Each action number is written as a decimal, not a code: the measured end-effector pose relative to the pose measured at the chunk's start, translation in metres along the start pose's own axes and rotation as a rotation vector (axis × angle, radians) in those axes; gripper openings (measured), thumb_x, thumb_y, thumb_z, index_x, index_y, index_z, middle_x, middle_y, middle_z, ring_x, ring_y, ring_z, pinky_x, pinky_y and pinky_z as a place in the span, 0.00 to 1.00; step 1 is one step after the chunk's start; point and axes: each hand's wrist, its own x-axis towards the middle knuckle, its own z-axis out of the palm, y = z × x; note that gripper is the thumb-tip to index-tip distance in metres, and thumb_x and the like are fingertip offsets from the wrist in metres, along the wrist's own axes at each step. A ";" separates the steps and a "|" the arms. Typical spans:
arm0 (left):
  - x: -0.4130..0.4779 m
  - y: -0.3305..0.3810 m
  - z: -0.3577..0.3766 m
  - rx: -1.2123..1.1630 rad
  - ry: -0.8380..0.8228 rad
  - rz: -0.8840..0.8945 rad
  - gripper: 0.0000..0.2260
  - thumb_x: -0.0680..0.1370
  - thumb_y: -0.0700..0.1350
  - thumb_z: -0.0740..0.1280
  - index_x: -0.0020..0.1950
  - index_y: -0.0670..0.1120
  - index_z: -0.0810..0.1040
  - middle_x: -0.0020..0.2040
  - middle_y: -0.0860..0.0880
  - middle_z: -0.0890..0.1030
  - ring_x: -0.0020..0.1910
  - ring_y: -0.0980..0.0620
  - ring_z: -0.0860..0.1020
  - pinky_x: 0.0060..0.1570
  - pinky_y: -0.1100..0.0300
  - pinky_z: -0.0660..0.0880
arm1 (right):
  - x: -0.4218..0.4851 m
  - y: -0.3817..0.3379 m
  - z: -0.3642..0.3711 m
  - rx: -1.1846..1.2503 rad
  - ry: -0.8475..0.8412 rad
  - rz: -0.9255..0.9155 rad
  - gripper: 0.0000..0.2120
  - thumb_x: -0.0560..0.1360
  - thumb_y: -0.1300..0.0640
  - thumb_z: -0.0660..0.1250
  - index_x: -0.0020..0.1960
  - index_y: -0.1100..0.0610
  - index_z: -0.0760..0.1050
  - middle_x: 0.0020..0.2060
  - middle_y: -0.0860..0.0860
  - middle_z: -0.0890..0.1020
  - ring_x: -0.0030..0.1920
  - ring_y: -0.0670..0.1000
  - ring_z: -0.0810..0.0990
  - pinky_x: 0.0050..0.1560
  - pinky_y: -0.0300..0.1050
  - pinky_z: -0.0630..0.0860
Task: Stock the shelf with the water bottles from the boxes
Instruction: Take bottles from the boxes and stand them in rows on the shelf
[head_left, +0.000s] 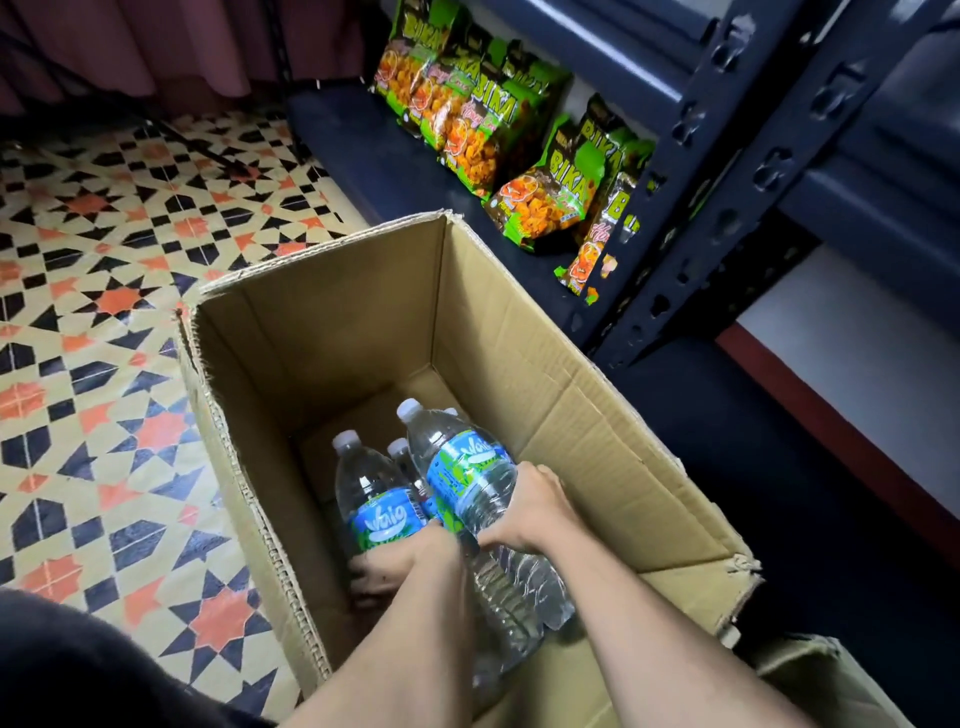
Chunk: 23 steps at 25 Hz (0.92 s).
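Observation:
An open cardboard box (332, 332) stands on the floor and holds clear water bottles with blue-green labels. My left hand (389, 564) reaches deep inside and grips the lower body of one upright bottle (371, 493). My right hand (535, 509) grips a second bottle (462, 467), which is tilted and raised above the others. Behind these two, the white cap of a third bottle (399, 448) shows. The dark metal shelf (363, 150) stands beyond the box at the upper right.
Green snack bags (483, 119) stand in a row on the lowest shelf board. A dark perforated shelf post (727, 208) rises right of the box. Patterned tile floor (104, 291) spreads to the left. Another cardboard piece (826, 680) lies at the lower right.

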 end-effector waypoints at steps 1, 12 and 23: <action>-0.017 0.004 -0.001 0.019 -0.093 -0.001 0.17 0.72 0.40 0.77 0.42 0.37 0.68 0.45 0.35 0.72 0.44 0.42 0.74 0.58 0.64 0.74 | -0.007 -0.002 -0.007 -0.005 0.023 -0.010 0.43 0.59 0.45 0.82 0.67 0.57 0.68 0.64 0.54 0.72 0.68 0.54 0.69 0.69 0.44 0.67; -0.147 0.051 -0.079 0.079 -0.152 0.647 0.32 0.58 0.50 0.82 0.57 0.41 0.78 0.54 0.36 0.76 0.57 0.38 0.76 0.59 0.51 0.73 | -0.138 -0.008 -0.110 0.286 0.535 -0.124 0.37 0.58 0.45 0.80 0.63 0.51 0.71 0.56 0.47 0.74 0.61 0.49 0.73 0.58 0.42 0.70; -0.331 0.087 -0.159 -0.091 -0.536 1.307 0.26 0.58 0.53 0.82 0.51 0.49 0.78 0.45 0.49 0.75 0.51 0.52 0.70 0.52 0.60 0.69 | -0.279 0.001 -0.186 0.660 1.230 -0.298 0.30 0.56 0.47 0.83 0.53 0.46 0.72 0.45 0.37 0.73 0.50 0.32 0.71 0.50 0.22 0.64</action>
